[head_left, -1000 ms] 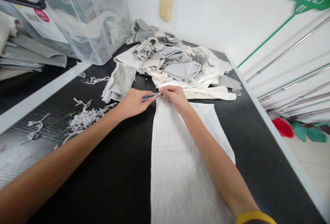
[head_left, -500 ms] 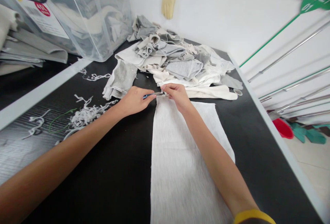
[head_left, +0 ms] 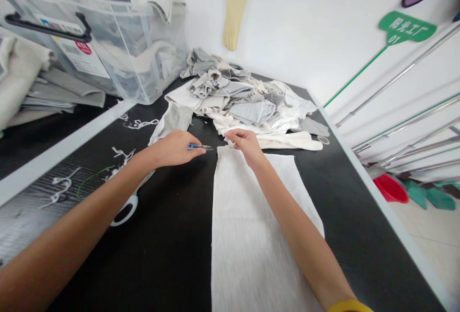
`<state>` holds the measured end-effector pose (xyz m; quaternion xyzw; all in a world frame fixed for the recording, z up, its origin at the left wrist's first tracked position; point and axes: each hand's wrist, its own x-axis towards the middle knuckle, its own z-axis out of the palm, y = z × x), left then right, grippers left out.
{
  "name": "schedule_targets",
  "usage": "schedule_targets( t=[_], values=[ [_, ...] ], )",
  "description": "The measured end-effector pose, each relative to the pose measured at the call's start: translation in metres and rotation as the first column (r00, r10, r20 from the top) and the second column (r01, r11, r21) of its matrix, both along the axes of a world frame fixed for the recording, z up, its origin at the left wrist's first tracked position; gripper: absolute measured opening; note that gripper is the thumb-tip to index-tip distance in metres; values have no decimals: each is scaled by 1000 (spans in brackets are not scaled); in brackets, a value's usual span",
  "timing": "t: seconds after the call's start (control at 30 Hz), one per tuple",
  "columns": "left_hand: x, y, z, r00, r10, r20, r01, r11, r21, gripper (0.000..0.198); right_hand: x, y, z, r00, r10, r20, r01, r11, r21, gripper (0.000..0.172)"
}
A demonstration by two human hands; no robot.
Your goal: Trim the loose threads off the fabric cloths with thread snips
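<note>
My left hand (head_left: 176, 149) is closed around small blue thread snips (head_left: 196, 146), their pointed blades toward the right and apart from the cloth. At the top left corner of a long pale grey cloth piece (head_left: 247, 216), my right hand (head_left: 246, 145) pinches a bit of white thread (head_left: 227, 142). The cloth lies flat under my right forearm and runs off the lower edge of the view. Below my left forearm shows the white handle loop of scissors (head_left: 126, 211); the rest of them is mostly hidden.
A heap of grey and white cloth pieces (head_left: 251, 101) lies at the back of the black table (head_left: 168, 249). Beside it stands a clear plastic box (head_left: 143, 82) full of cloth. Thread scraps (head_left: 61, 187) lie left. A yellow rubber glove (head_left: 235, 15) hangs on the wall.
My left hand has drawn the snips leftward, away from the cloth corner. My right hand stays by the corner, still pinching. The view has tilted up, and the scissors' handle now shows.
</note>
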<state>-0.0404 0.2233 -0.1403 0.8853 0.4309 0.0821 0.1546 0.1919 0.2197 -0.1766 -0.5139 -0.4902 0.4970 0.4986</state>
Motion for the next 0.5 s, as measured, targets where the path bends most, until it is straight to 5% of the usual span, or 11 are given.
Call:
schedule_targets(
  t=[0.27,0.5],
  values=[
    [-88,-65,70,976,183,-117,-145,951,274,46,-18,-11,31,965,11,262,-57,984,170,24],
    [-170,-146,71,895,430,115,-445,875,192,46,-100,-34,63,717,170,676,-396,897,194,14]
  ],
)
